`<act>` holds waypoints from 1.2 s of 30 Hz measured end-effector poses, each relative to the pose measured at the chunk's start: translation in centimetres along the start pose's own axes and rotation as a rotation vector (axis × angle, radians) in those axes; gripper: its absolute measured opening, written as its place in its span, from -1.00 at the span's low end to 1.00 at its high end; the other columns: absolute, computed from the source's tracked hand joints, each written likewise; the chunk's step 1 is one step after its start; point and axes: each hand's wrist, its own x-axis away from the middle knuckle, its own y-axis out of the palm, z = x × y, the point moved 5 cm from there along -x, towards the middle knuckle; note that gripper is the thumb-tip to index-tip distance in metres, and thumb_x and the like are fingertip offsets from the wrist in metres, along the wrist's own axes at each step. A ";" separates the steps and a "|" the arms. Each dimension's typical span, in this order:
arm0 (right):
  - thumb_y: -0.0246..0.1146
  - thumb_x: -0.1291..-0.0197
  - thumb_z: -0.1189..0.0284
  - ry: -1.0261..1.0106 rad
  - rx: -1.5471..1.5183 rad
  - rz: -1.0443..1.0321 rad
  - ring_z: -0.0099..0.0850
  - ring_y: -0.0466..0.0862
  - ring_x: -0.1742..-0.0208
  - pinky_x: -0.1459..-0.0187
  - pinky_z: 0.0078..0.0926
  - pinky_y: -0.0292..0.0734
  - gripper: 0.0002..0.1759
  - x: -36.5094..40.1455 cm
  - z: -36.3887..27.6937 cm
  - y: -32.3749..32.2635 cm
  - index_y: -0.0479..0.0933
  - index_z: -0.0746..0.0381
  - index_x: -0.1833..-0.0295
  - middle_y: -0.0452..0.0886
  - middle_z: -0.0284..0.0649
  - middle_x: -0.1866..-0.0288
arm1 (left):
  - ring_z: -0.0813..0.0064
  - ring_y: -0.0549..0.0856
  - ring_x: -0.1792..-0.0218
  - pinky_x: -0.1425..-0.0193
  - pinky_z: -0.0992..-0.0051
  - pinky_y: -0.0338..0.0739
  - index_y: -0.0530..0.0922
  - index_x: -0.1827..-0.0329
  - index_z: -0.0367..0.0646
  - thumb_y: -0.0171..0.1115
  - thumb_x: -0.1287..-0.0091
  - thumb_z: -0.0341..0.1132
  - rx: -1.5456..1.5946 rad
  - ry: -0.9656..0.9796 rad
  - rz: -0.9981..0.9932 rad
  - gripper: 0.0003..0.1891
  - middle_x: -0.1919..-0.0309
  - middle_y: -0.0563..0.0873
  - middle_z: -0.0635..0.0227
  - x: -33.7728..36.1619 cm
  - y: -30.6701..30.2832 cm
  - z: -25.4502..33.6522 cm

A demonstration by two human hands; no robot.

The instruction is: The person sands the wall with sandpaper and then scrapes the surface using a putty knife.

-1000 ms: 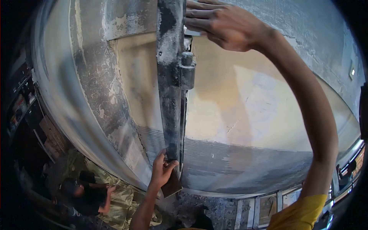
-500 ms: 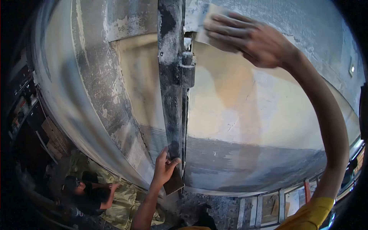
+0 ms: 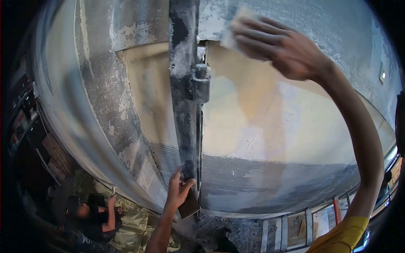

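Pale paper was pressed flat beside the dark post by the right hand. Low on the post, a brown block was pinched by the left hand, likely for balance.

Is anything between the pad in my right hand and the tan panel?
Nothing visible. The right hand presses the pad flat on the tan panel at its top edge, right of the hinge.
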 end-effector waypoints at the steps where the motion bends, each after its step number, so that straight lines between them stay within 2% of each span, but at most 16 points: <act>1: -0.02 -0.40 0.28 0.093 -0.109 -0.041 -0.25 0.06 -0.72 -0.74 -0.18 -0.16 -0.32 1.5 0.9 -1.3 0.20 0.13 -0.63 0.13 -0.22 -0.71 | 0.64 0.50 0.38 0.32 0.53 0.42 0.50 -0.24 -0.29 0.49 -0.31 0.06 -0.022 -0.089 0.002 -0.33 0.24 0.62 0.37 0.4 -0.3 -1.3; 2: -0.02 -0.40 0.28 0.085 -0.102 -0.038 -0.25 0.06 -0.72 -0.74 -0.18 -0.16 -0.32 1.7 1.4 -1.1 0.20 0.13 -0.63 0.13 -0.22 -0.71 | 0.64 0.50 0.38 0.32 0.53 0.42 0.50 -0.24 -0.29 0.49 -0.31 0.06 -0.014 -0.085 0.009 -0.33 0.24 0.62 0.37 0.1 -0.3 -1.2; 4: -0.16 -0.41 0.25 0.339 -0.032 0.098 -0.22 -0.01 -0.73 -0.72 -0.09 -0.15 -0.28 2.1 2.2 -1.1 0.12 0.15 -0.67 0.07 -0.23 -0.73 | 0.64 0.51 0.36 0.31 0.52 0.43 0.49 -0.26 -0.30 0.47 -0.33 0.08 -0.005 0.029 0.040 -0.32 0.21 0.64 0.36 0.2 -0.1 -0.3; 6: -0.07 -0.30 0.23 0.377 -0.104 0.252 -0.10 0.03 -0.72 -0.68 -0.06 -0.05 -0.21 -1.5 0.2 -0.1 0.15 0.19 -0.65 0.09 -0.09 -0.72 | 0.63 0.51 0.36 0.31 0.51 0.44 0.49 -0.27 -0.32 0.46 -0.33 0.08 0.013 0.005 0.023 -0.31 0.21 0.64 0.37 0.3 -0.2 -0.8; 8: -0.24 -0.54 0.19 0.374 -0.216 0.204 -0.09 -0.11 -0.75 -0.72 -0.11 -0.31 -0.33 -6.4 -1.4 0.6 0.02 0.19 -0.67 -0.09 0.00 -0.74 | 0.61 0.47 0.36 0.30 0.48 0.42 0.48 -0.27 -0.35 0.46 -0.34 0.08 0.051 -0.017 -0.012 -0.30 0.28 0.60 0.40 0.1 0.0 0.6; 9: -0.24 -0.54 0.19 0.389 -0.203 0.191 -0.09 -0.11 -0.75 -0.72 -0.11 -0.31 -0.33 -5.0 -1.1 0.9 0.02 0.19 -0.67 -0.09 0.00 -0.74 | 0.59 0.49 0.34 0.29 0.47 0.43 0.47 -0.29 -0.37 0.46 -0.33 0.08 -0.023 -0.048 -0.026 -0.27 0.27 0.61 0.37 0.0 -0.2 0.7; 11: -0.05 -0.55 0.24 0.544 0.118 0.333 -0.04 0.19 -0.66 -0.66 -0.14 -0.01 -0.36 -1.6 -0.5 0.5 0.11 0.29 -0.61 0.18 0.11 -0.64 | 0.58 0.52 0.32 0.28 0.47 0.44 0.47 -0.31 -0.40 0.46 -0.33 0.09 -0.102 -0.086 -0.048 -0.25 0.27 0.62 0.35 0.4 -0.2 0.4; 13: 0.03 -0.30 0.28 0.804 -0.150 0.443 -0.06 0.06 -0.71 -0.68 -0.08 -0.06 -0.23 7.8 3.5 1.3 0.20 0.24 -0.63 0.12 -0.02 -0.70 | 0.42 0.64 0.12 0.05 0.41 0.54 0.43 -0.36 -0.48 0.46 -0.34 0.06 -0.228 -0.178 -0.004 -0.20 0.09 0.69 0.15 0.6 -0.6 -0.2; 15: 0.04 -0.38 0.18 1.024 -0.134 0.542 0.09 0.08 -0.68 -0.67 -0.07 -0.14 -0.29 16.2 5.5 1.8 0.32 0.37 -0.53 0.17 0.13 -0.65 | 0.33 0.64 -0.01 -0.11 0.37 0.51 0.41 -0.37 -0.50 0.46 -0.34 0.03 -0.229 -0.120 0.007 -0.20 -0.02 0.68 0.06 0.4 -0.6 -0.2; 18: 0.04 -0.41 -0.01 1.005 0.073 0.509 0.14 0.09 -0.66 -0.66 -0.02 -0.12 -0.19 8.7 1.2 2.7 0.33 0.46 -0.48 0.20 0.15 -0.63 | 0.22 0.62 -0.19 -0.33 0.31 0.44 0.40 -0.39 -0.50 0.47 -0.34 -0.07 -0.236 -0.075 0.028 -0.24 -0.18 0.65 -0.04 0.6 -0.7 -2.1; 19: 0.04 -0.38 -0.15 0.966 -0.097 0.556 0.14 0.09 -0.66 -0.65 0.02 -0.11 -0.08 4.1 -0.9 2.4 0.32 0.48 -0.48 0.19 0.17 -0.63 | 0.19 0.60 -0.25 -0.40 0.29 0.39 0.41 -0.39 -0.47 0.48 -0.34 -0.12 -0.231 -0.095 0.031 -0.27 -0.24 0.62 -0.04 0.8 -0.9 -2.9; 22: 0.06 -0.39 -0.11 0.651 -0.282 0.530 0.08 0.12 -0.66 -0.63 0.04 -0.05 -0.13 -5.5 -6.0 2.2 0.28 0.36 -0.54 0.20 0.12 -0.63 | 0.22 0.60 -0.23 -0.38 0.30 0.41 0.41 -0.41 -0.41 0.48 -0.33 -0.20 -0.143 -0.147 -0.034 -0.31 -0.22 0.64 0.03 0.1 -0.5 -0.2; 27: 0.05 -0.44 0.00 0.876 -0.089 0.400 -0.02 0.16 -0.66 -0.60 0.11 -0.01 -0.25 5.1 -2.4 2.9 0.28 0.25 -0.57 0.24 0.00 -0.63 | 0.17 0.56 -0.31 -0.43 0.28 0.38 0.38 -0.45 -0.42 0.47 -0.34 -0.21 -0.022 -0.336 -0.059 -0.28 -0.28 0.61 -0.03 0.8 -0.1 0.7; 29: -0.01 -0.51 0.04 1.136 0.075 0.332 0.01 0.07 -0.68 -0.62 0.10 -0.15 -0.27 12.1 -1.2 4.5 0.22 0.27 -0.60 0.15 0.02 -0.67 | 0.06 0.51 -0.39 -0.47 0.24 0.35 0.33 -0.47 -0.51 0.48 -0.33 -0.19 -0.276 -0.204 0.036 -0.21 -0.34 0.54 -0.15 1.1 -1.1 -3.1; 32: -0.15 -0.55 0.11 1.300 0.074 0.572 0.01 -0.05 -0.73 -0.65 0.04 -0.28 -0.27 12.1 -1.5 4.0 0.07 0.28 -0.67 0.05 0.04 -0.71 | -0.03 0.46 -0.44 -0.51 0.20 0.31 0.29 -0.47 -0.57 0.50 -0.31 -0.16 -0.251 -0.271 0.074 -0.15 -0.38 0.48 -0.25 1.2 -0.8 -2.2; 36: 0.04 -0.45 0.04 0.785 -0.272 0.527 0.03 0.02 -0.71 -0.63 0.05 -0.11 -0.17 -3.1 -4.8 3.8 0.08 0.30 -0.66 0.05 0.08 -0.70 | 0.06 0.54 -0.35 -0.45 0.24 0.37 0.38 -0.42 -0.51 0.51 -0.29 -0.15 -0.247 -0.201 0.077 -0.21 -0.31 0.57 -0.15 1.0 -1.0 -2.4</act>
